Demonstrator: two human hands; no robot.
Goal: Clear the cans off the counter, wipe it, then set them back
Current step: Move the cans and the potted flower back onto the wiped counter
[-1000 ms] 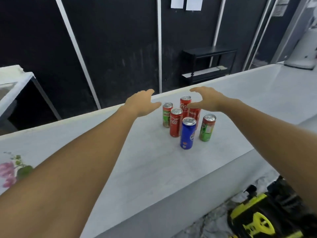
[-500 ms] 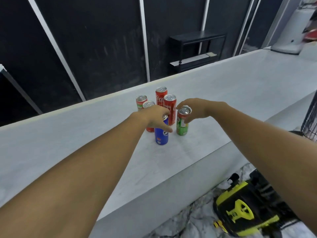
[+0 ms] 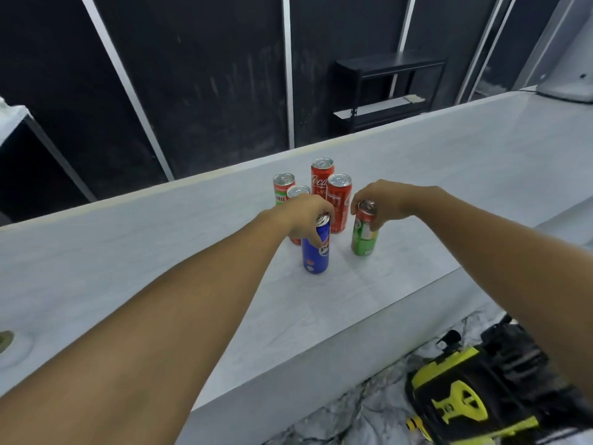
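Several slim cans stand in a cluster on the pale grey counter (image 3: pixel 449 194). My left hand (image 3: pixel 305 216) grips the top of the blue can (image 3: pixel 316 253) at the front. My right hand (image 3: pixel 382 203) grips the top of the green can (image 3: pixel 364 236) to its right. Behind them stand two red cola cans (image 3: pixel 322 176) (image 3: pixel 339 200), a red-and-green can (image 3: pixel 282 187) at the back left, and another red can (image 3: pixel 297 191) mostly hidden by my left hand.
A black and yellow machine (image 3: pixel 475 396) sits on the marble floor below the counter's near edge. A black shelf unit (image 3: pixel 385 91) stands against the dark wall behind. A white appliance (image 3: pixel 571 65) rests at the counter's far right.
Both hands came down from above the back of the cluster onto the front cans. The left now grips the blue can and the right grips the green can.
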